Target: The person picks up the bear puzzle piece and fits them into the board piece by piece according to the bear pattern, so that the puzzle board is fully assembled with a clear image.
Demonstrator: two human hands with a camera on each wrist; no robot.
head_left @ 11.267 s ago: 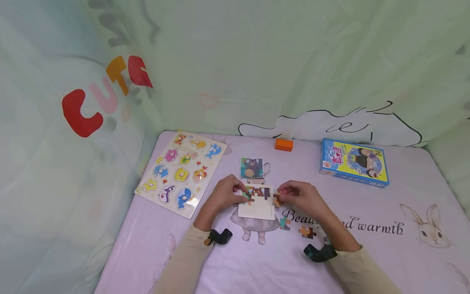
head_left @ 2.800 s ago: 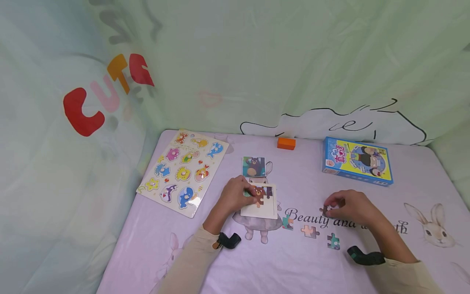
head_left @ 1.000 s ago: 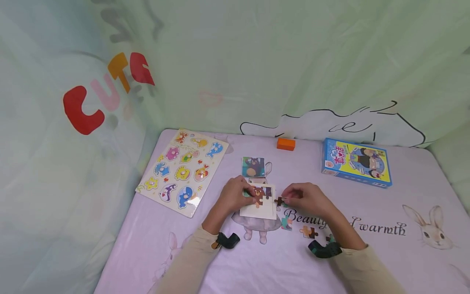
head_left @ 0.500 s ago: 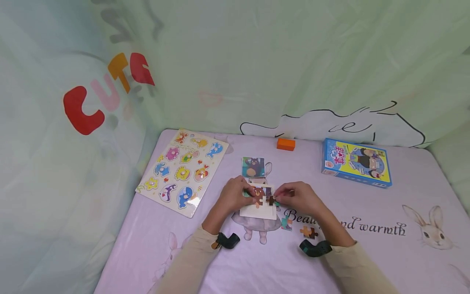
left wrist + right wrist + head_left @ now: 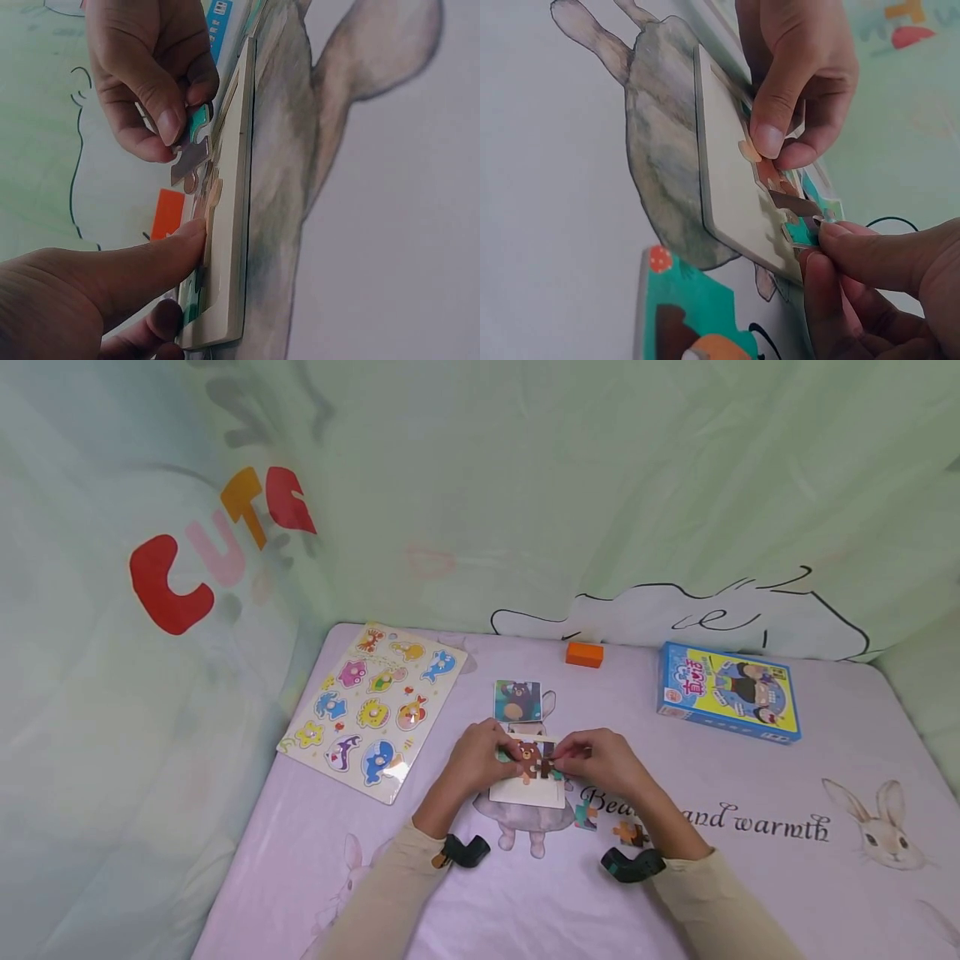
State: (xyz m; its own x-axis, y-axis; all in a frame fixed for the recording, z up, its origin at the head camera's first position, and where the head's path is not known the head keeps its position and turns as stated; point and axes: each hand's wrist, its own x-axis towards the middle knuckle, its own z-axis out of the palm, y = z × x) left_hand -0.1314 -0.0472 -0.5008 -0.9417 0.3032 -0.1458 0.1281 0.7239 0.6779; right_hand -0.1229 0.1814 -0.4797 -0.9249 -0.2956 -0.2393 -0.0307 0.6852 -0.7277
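My left hand point(image 5: 480, 758) grips the left side of a white puzzle board point(image 5: 525, 793), its thumb on the fitted pieces in the left wrist view. A brown bear's face and part of its body show in the board's upper part. Between thumb and fingers, my right hand point(image 5: 603, 760) pinches a dark brown and green jigsaw piece point(image 5: 191, 160). That piece is over the board's right side, tilted, beside the bear pieces; whether it touches them I cannot tell. Loose jigsaw pieces point(image 5: 585, 815) lie to the right, partly hidden by the right forearm.
Behind the board lies a bear picture card point(image 5: 517, 701). A sea-animal peg board point(image 5: 375, 714) is at the left, an orange block point(image 5: 584, 654) at the back, and a blue and yellow box point(image 5: 727, 692) at the back right. Curtains stand behind the table.
An orange-brown piece held earlier now sits in the board. The right hand has since gone right, picked up the dark piece and brought it left over the board. The left hand stays there.
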